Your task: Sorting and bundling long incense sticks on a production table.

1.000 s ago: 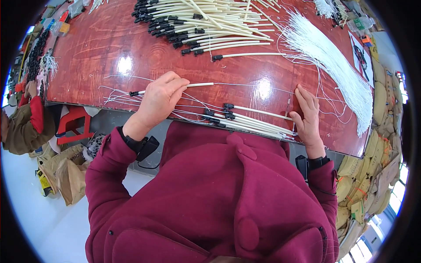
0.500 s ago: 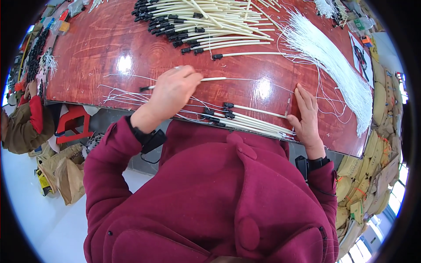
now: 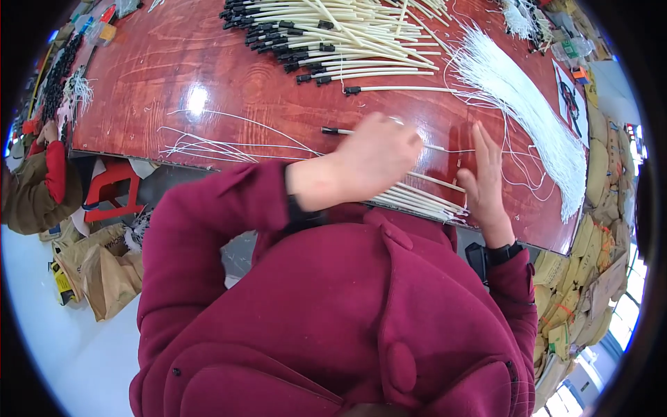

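Near the middle of the table, my left hand is closed around a thin cream tube with a black end piece sticking out to the left. From the tube's right end a white cord runs toward my right hand. That hand is held on edge, thumb apart from its raised fingers; whether it touches the cord I cannot tell. Below my left hand, several cream tubes lie side by side along the near table edge, their left ends hidden. Loose white cords trail to the left.
A big pile of cream tubes with black ends lies at the far side of the red-brown table. To its right spreads a thick bundle of white cords. A red stool and a person in brown are at left.
My left hand has moved right, carrying the tube with its black end along the cord. My right hand stays in nearly the same place, fingers more upright.
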The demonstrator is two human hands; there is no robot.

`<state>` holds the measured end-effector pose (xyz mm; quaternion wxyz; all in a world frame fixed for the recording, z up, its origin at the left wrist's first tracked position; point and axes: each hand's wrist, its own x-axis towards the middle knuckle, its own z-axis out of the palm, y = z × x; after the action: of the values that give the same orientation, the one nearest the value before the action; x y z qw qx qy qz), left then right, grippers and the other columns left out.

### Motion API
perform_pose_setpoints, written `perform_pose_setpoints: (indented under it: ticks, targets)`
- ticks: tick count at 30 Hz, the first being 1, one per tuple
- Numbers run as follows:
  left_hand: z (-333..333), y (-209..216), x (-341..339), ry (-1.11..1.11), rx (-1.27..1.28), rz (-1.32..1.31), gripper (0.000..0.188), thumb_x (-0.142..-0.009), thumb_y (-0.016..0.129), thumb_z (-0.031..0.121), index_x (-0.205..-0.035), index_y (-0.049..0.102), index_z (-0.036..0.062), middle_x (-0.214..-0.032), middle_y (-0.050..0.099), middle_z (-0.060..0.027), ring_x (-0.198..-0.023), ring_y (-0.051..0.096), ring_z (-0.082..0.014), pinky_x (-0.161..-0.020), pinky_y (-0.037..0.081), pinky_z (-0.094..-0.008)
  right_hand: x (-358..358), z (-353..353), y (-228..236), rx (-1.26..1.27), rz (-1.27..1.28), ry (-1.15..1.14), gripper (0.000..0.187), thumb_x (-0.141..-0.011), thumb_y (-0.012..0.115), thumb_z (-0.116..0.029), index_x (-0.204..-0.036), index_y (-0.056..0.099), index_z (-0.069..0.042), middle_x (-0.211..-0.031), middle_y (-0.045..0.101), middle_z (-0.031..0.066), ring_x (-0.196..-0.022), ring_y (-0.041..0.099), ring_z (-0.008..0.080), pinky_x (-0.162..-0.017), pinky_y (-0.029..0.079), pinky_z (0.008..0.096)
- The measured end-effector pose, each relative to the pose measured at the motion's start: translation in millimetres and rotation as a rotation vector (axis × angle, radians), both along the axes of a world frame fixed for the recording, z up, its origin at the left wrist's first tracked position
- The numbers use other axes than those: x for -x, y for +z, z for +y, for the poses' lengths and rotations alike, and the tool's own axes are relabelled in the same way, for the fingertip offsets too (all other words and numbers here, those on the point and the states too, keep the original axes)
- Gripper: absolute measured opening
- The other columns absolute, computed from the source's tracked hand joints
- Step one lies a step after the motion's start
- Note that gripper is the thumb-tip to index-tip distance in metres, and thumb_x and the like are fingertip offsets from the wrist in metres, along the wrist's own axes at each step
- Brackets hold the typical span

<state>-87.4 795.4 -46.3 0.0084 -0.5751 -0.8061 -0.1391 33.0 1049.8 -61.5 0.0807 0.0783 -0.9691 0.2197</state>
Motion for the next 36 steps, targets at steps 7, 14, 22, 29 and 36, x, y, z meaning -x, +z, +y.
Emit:
perform_pose_setpoints:
  ticks: [7, 14, 22, 29, 36]
  targets:
    - [-94.8, 3.7, 13.3, 0.414, -0.204, -0.113, 0.023, -0.090, 0.073, 0.020, -0.106, 0.066, 0.0055, -0.099, 0.066, -0.0095, -0.095, 0.064, -0.0325, -0.078, 0.050, -0.0439, 31.8, -23.9, 3.1, -0.066, 0.057, 0.027, 0.052, -0.084, 0.076, -0.017, -0.134, 0.064, -0.009, -0.142, 0.056, 0.0135, -0.124, 0.052, 0.0341, -0.106, 0.040, 0.0458]
    - [-106.1, -18.9, 30.6, 0.364, -0.234, -0.080, 0.014, -0.096, 0.064, 0.019, -0.091, 0.063, 0.0061, -0.084, 0.061, -0.0111, -0.084, 0.064, -0.0338, -0.073, 0.051, -0.0445, 41.5, -32.7, -4.6, -0.079, 0.125, 0.140, 0.017, -0.079, 0.075, -0.003, -0.095, 0.069, -0.008, -0.101, 0.067, 0.0035, -0.100, 0.059, 0.0245, -0.091, 0.043, 0.0381]
    - [-298.0, -3.0, 97.4, 1.003, 0.238, 0.315, 0.016, -0.091, 0.067, 0.018, -0.092, 0.070, 0.0025, -0.096, 0.065, -0.0219, -0.093, 0.063, -0.0428, -0.080, 0.051, -0.0528, 8.4, 1.6, 3.4, 0.035, -0.042, 0.106, 0.016, -0.078, 0.076, -0.006, -0.091, 0.066, -0.009, -0.097, 0.065, 0.0047, -0.099, 0.059, 0.0253, -0.090, 0.043, 0.0376]
    - [-203.0, 7.1, 57.1, 0.786, -0.152, 0.116, 0.033, -0.091, 0.071, 0.018, -0.119, 0.067, 0.0007, -0.120, 0.065, -0.0190, -0.117, 0.060, -0.0388, -0.100, 0.047, -0.0472, -16.3, 15.2, 24.3, 0.115, -0.133, 0.047, 0.019, -0.082, 0.077, -0.013, -0.097, 0.067, -0.007, -0.107, 0.064, 0.0089, -0.104, 0.058, 0.0290, -0.092, 0.045, 0.0405]
    - [-56.6, -3.8, 5.9, 0.072, -0.229, -0.407, 0.028, -0.089, 0.073, 0.020, -0.112, 0.067, 0.0050, -0.109, 0.063, -0.0120, -0.105, 0.060, -0.0321, -0.092, 0.047, -0.0435, -12.9, 35.4, 20.0, -0.086, 0.010, -0.136, 0.024, -0.087, 0.073, -0.016, -0.109, 0.069, -0.008, -0.111, 0.065, 0.0107, -0.105, 0.058, 0.0315, -0.094, 0.045, 0.0430]
